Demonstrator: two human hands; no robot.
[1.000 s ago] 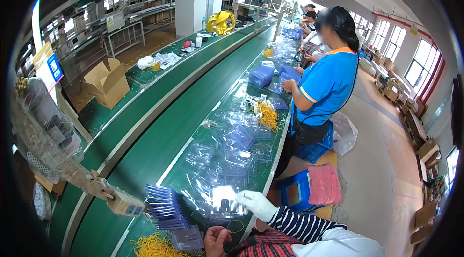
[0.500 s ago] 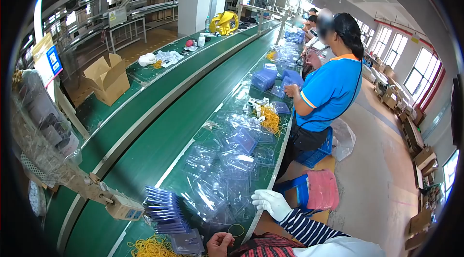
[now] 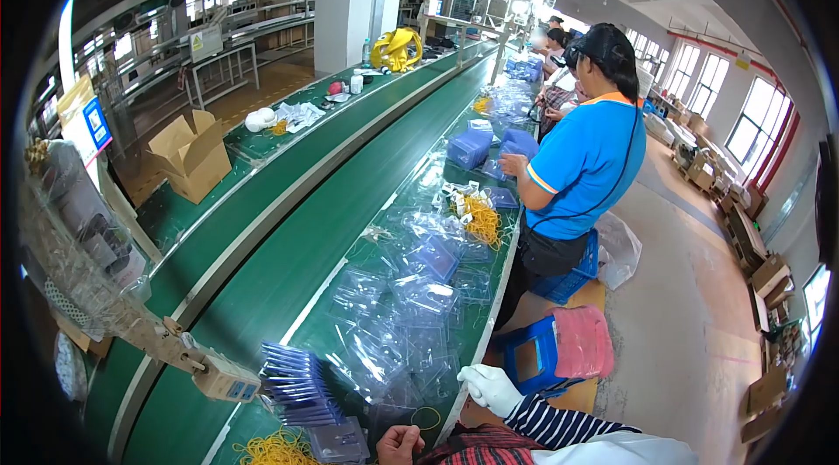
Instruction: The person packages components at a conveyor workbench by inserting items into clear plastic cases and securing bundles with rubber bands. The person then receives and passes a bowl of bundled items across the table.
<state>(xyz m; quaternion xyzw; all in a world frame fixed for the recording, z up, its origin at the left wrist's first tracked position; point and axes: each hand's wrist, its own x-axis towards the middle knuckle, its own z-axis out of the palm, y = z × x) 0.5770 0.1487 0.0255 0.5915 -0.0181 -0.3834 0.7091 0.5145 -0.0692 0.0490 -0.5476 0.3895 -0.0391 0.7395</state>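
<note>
A thin yellow elastic loop [image 3: 426,407] lies on the green table [image 3: 271,264] near its pale edge, just beyond the bare left hand [image 3: 400,445], which is nearer than the white-gloved right hand [image 3: 492,390]. Both hands' fingers curl; whether they grip anything, I cannot tell.

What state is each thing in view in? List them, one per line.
Brown cardboard box: open, flaps up.
Purple-blue plastic pouches: fanned in a row.
Clear plastic pouches: spread, overlapping.
Yellow cords: tangled in heaps.
Pink cloth: draped.
Green conveyor belt: running or stopped, cannot tell.
</note>
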